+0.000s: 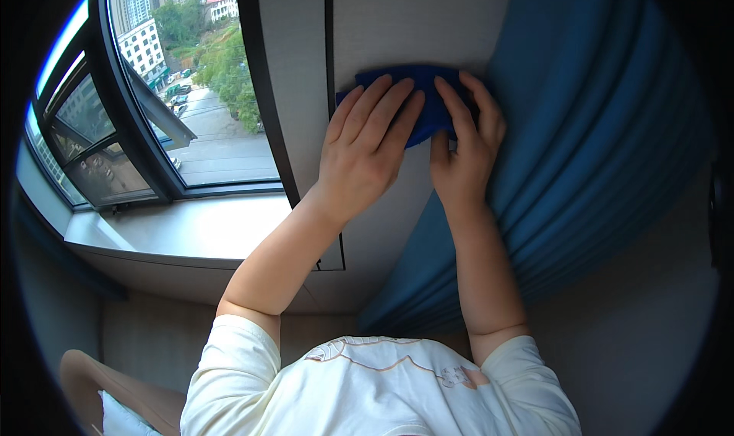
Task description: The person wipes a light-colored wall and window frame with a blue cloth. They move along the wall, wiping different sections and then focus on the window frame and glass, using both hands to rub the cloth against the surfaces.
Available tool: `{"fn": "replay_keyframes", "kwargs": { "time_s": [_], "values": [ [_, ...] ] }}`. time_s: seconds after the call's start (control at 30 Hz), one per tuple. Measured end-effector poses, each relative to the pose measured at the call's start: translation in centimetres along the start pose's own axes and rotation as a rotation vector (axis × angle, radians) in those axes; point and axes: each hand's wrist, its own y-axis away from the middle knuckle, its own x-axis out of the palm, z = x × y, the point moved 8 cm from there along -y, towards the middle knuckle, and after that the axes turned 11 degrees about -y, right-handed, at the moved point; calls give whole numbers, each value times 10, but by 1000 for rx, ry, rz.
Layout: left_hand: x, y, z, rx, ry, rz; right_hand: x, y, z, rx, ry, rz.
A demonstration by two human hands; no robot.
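A folded dark blue cloth (429, 112) lies against a light grey wall panel (413, 23) in front of me. My left hand (364, 135) presses on its left part, fingers stretched forward over the fabric. On the cloth's right part rests my right hand (470, 135), its fingers bent and its thumb at the lower edge. Close beside my right hand hang the folds of a blue curtain (562, 149). The stretch of panel under the cloth is hidden.
To the left is a dark-framed window (189, 190) with an opened pane (155, 103). Below it runs a pale, brightly lit windowsill (189, 229). A beige chair-like piece (86, 373) with a light blue cushion (123, 416) stands at the lower left.
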Motion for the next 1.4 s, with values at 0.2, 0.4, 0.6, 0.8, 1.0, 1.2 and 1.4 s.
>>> {"fn": "replay_keyframes", "kwargs": {
  "time_s": [0.2,0.4,0.6,0.8,1.0,1.2,1.4],
  "values": [
    [6,16,-23,80,-8,38,-3,26,4,-114,-80,0],
    [5,-45,6,119,-127,-136,9,-37,-20,-174,-90,-105],
    [16,-12,8,1,-105,52,12,-12,-21,-247,-189,-95],
    [10,66,-14,127,-226,110,26,66,-9,-226,-353,-50],
    [-27,-4,50,170,-281,8,47,-13,25,-277,-238,-128],
    [-35,-7,95,196,-108,32,71,-37,50,-332,-196,-107],
    [-25,114,76,240,-19,179,103,97,63,73,-167,14]
  ]
}}
